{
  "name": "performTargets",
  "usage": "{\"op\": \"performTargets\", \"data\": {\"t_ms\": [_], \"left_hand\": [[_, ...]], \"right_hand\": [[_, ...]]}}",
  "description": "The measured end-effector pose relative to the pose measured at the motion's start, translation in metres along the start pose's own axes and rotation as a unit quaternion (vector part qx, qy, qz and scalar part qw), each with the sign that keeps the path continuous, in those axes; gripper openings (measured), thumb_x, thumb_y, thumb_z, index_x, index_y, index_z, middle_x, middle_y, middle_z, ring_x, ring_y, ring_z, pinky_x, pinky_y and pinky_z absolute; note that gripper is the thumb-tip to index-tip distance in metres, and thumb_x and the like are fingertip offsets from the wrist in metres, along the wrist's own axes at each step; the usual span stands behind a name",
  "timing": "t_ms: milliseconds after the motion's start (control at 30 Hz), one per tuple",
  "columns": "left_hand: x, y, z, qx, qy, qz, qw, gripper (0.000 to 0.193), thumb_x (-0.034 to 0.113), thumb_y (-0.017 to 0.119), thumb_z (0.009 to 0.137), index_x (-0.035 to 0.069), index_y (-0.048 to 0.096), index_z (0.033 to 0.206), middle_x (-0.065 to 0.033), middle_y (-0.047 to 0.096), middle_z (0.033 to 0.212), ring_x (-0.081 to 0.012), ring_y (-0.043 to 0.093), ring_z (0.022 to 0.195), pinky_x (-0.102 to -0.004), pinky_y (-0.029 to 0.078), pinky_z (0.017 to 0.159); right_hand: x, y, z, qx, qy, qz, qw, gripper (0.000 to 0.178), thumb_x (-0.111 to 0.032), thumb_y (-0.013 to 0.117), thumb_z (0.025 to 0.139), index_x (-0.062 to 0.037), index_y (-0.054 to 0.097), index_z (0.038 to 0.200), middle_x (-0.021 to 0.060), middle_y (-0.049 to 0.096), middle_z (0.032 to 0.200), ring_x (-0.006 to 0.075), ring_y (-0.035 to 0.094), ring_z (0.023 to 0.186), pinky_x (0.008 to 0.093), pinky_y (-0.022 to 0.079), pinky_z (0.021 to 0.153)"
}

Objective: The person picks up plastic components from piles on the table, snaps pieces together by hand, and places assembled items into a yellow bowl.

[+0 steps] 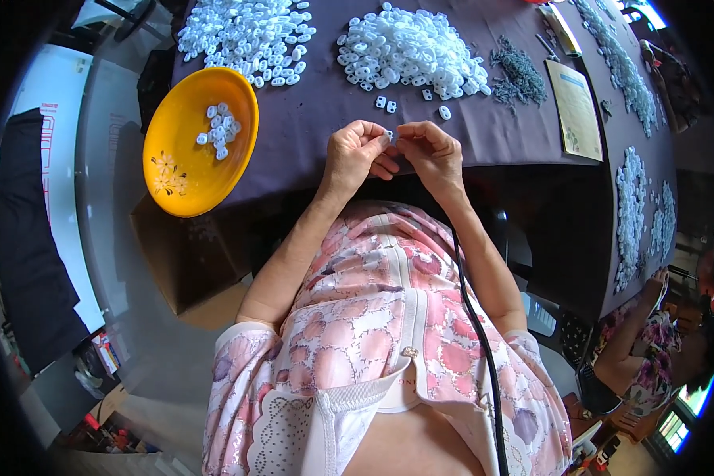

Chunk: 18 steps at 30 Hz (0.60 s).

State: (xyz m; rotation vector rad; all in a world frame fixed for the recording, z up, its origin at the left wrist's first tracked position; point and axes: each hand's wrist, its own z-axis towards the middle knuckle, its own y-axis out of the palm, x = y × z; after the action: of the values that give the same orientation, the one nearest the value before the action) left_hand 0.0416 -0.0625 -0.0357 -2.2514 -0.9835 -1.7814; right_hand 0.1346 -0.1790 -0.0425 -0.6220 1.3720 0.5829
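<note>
Near the table's front edge, my left hand (pixel 352 157) pinches a small white plastic piece (pixel 389 136) between thumb and forefinger. My right hand (pixel 434 157) is closed close beside it, its fingertips pressed together; whatever they hold is too small to make out. Just beyond my hands lie a few loose white pieces (pixel 445 113), in front of a large heap of oval white plastic pieces (pixel 412 51) with holes. Right of that heap is a pile of small dark grey-green parts (pixel 520 71). At the left corner sits a yellow oval bowl (pixel 166 131) with several white pieces (pixel 224 131) inside.
Another white heap (pixel 242 36) lies at the far left of the dark tablecloth (pixel 301 119). A yellowish paper packet (pixel 575 111) rests at the right. More white pieces (pixel 631 214) cover the table's right side, where another person (pixel 635 349) sits. A cardboard box (pixel 182 262) stands below the bowl.
</note>
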Motion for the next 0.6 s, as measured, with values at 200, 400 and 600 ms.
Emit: {"op": "performTargets", "data": {"t_ms": [200, 400, 600], "left_hand": [[-0.0039, 0.0008, 0.0023, -0.001, 0.024, 0.037, 0.999, 0.013, 0.013, 0.057, 0.086, 0.0, 0.056, 0.089, -0.0067, 0.062, 0.069, -0.0104, 0.057, 0.048, -0.0208, 0.046, 0.039], [-0.0041, 0.0004, 0.0022, 0.005, 0.035, 0.05, 0.998, 0.013, 0.013, 0.058, 0.086, 0.001, 0.056, 0.088, -0.0052, 0.061, 0.067, -0.0079, 0.052, 0.044, -0.0191, 0.041, 0.036], [-0.0045, 0.0, 0.0022, 0.012, 0.035, 0.055, 0.998, 0.012, 0.013, 0.058, 0.086, 0.001, 0.056, 0.087, -0.005, 0.061, 0.067, -0.0076, 0.052, 0.044, -0.019, 0.041, 0.035]], "right_hand": [[0.0072, -0.0009, 0.0011, -0.018, -0.004, 0.024, 1.0, 0.013, 0.008, 0.054, 0.079, 0.0017, 0.059, 0.089, 0.004, 0.063, 0.075, 0.0084, 0.061, 0.071, 0.0206, 0.049, 0.065], [0.004, -0.0002, 0.0008, -0.016, 0.001, 0.024, 1.0, 0.012, 0.008, 0.056, 0.079, 0.0018, 0.06, 0.088, 0.0031, 0.063, 0.075, 0.0075, 0.06, 0.071, 0.0204, 0.048, 0.065], [0.0042, -0.0005, -0.0004, -0.008, -0.002, 0.006, 1.0, 0.011, 0.008, 0.056, 0.079, 0.0013, 0.059, 0.088, 0.0029, 0.063, 0.076, 0.0069, 0.06, 0.072, 0.0201, 0.048, 0.065]]}}
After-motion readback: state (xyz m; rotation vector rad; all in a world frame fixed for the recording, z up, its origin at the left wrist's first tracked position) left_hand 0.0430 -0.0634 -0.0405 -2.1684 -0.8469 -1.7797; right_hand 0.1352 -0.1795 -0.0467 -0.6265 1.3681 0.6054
